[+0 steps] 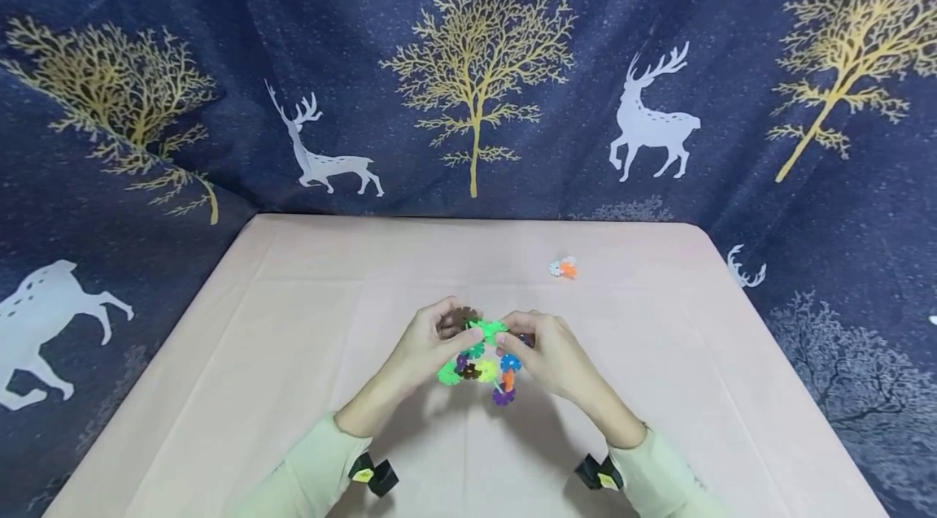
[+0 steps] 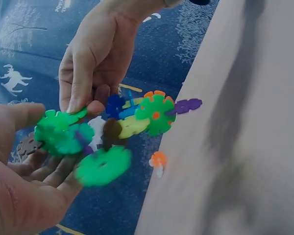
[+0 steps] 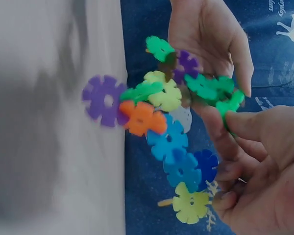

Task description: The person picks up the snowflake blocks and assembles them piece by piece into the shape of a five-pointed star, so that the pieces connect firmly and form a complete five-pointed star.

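Note:
Both hands hold up one linked cluster of flower-shaped plastic discs above the table. The left hand grips its left side, near a brown disc and green discs. With thumb and fingers the right hand pinches a bright green disc at the top. Below the hands hang blue discs, an orange disc, yellow discs and a purple disc at the low end. Fingers partly hide the upper discs.
A small group of loose orange and white discs lies on the pink-covered table, beyond the right hand. A dark blue cloth with deer and trees hangs behind the table and at its sides.

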The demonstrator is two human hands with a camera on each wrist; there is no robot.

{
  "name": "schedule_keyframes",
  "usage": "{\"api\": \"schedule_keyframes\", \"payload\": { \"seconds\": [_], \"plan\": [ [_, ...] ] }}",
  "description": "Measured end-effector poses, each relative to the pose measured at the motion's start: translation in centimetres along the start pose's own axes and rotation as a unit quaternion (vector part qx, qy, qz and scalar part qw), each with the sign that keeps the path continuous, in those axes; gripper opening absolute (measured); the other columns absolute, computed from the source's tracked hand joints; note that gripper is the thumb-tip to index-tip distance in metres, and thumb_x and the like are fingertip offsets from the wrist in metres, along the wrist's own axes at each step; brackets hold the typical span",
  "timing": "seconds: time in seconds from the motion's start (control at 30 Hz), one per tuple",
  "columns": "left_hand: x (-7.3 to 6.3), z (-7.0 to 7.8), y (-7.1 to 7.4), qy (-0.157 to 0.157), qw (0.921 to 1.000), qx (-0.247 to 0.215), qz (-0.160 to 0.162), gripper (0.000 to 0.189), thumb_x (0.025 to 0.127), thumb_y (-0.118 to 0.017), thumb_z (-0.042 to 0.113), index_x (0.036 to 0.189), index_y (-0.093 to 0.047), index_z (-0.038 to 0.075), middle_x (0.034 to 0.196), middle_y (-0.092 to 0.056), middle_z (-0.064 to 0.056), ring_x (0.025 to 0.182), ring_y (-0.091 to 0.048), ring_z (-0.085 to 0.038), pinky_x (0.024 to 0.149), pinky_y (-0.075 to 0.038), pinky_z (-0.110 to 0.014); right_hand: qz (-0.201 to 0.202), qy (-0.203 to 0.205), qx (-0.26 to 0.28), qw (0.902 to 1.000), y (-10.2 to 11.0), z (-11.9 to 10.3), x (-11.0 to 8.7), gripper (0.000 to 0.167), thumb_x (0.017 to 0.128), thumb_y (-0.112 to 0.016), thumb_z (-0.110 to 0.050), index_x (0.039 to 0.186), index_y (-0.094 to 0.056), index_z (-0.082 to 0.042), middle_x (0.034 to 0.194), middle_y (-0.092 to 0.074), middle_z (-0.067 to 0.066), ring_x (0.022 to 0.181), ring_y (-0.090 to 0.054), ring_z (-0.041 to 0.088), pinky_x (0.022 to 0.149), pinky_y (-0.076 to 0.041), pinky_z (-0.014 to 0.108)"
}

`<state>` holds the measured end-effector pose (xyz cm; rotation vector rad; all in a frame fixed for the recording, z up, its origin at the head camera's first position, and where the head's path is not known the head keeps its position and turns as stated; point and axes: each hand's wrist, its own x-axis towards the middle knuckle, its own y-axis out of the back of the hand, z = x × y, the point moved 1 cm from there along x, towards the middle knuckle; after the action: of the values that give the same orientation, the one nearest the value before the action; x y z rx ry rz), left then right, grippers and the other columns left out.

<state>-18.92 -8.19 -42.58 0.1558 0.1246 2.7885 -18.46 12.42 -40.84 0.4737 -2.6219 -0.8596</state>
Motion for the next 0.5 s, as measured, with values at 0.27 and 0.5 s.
{"api": "schedule_keyframes", "payload": {
  "seconds": [0.27,0.5],
  "plan": [
    [0.2,-0.3,-0.4,0.002,0.9969,0.070,-0.034,0.022,0.090,-0.074,0.013,0.110,-0.066,0.010,0.096,-0.067,-0.004,0.082,-0.062,-0.017,0.072,-0.052,-0.027,-0.060,-0.009,0.000,0.9981,0.9,0.7,0.7,0.005,0.095,-0.069,-0.018,0.096,-0.072,-0.015,0.079,-0.070,-0.004,0.063,-0.060,0.014,0.059,-0.049,0.025],
    [0.0,-0.9,-0.3,0.004,0.9897,0.136,-0.046,0.022,0.090,-0.072,0.017,0.111,-0.068,0.011,0.094,-0.066,-0.001,0.075,-0.058,-0.013,0.067,-0.050,-0.026,-0.078,-0.002,0.013,0.9969,2.2,3.1,2.1,0.015,0.099,-0.063,-0.020,0.098,-0.071,-0.008,0.079,-0.069,0.001,0.069,-0.064,0.017,0.063,-0.052,0.027]
  ]
}}
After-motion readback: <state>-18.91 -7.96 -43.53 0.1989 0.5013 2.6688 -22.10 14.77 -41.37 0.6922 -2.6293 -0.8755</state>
